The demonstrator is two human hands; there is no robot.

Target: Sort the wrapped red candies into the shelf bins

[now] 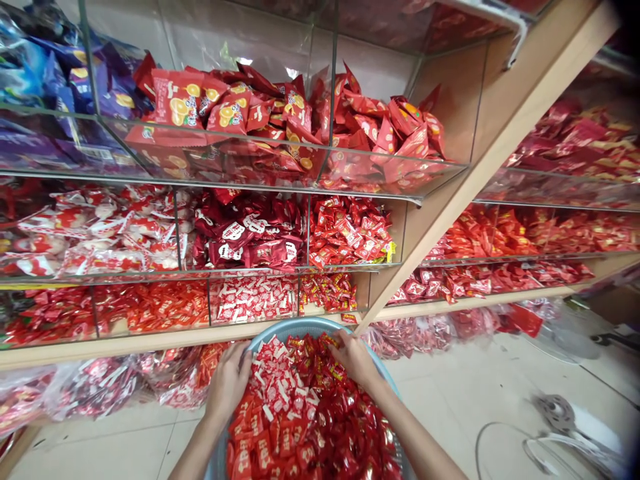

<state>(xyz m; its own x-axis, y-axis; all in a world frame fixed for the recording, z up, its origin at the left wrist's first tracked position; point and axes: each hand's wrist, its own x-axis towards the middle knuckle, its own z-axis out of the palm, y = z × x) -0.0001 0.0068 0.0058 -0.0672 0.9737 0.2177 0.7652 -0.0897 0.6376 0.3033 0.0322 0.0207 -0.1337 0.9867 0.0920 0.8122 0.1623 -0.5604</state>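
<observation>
A round blue plastic basket (295, 325) full of wrapped candies stands at the bottom middle, against the lowest shelf. My left hand (230, 381) is on its left rim, fingers curled over the edge. Inside the right side, my right hand (356, 360) has its fingers bent onto small red-and-yellow wrapped candies (311, 353), apparently pinching one. White-and-red candies (277, 377) fill the back left of the basket. Orange-red packets (265, 437) lie at the front left, shiny dark red candies (345, 427) at the front right.
Ahead rise wooden shelves with clear-walled bins; red orange-print packets (227, 107) are in the top row. A slanting wooden post (480, 153) divides the shelving. Bagged candies (95, 387) lie beneath. On the tiled floor at right are a power strip and cable (555, 447).
</observation>
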